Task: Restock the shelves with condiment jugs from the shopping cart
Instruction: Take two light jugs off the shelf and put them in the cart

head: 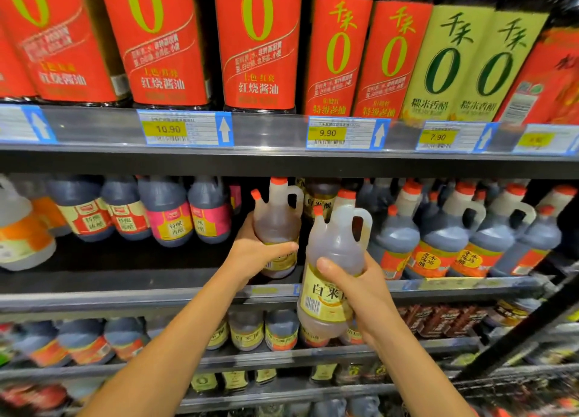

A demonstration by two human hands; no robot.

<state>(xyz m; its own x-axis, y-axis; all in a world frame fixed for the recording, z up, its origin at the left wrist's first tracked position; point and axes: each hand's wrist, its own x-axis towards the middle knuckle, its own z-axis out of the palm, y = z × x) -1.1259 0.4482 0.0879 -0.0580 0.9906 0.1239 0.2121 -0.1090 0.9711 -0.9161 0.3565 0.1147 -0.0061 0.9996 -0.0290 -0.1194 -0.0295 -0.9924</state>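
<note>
Left hand (260,255): I see its fingers wrapped round the pale jug (275,222), upright at the middle shelf (125,299).
Right hand (363,286): fingers wrapped round the second pale jug (336,244), held near me, just right of the first.
Dark jugs (438,241): far right, same shelf.

Translucent plastic jugs (336,244), glossy paper labels (326,294)

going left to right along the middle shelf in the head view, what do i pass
whitish jug → dark jugs with red labels → dark jugs with pink labels → first pale jug, held by the left hand → second pale jug, held by the right hand → dark jugs with orange labels
</note>
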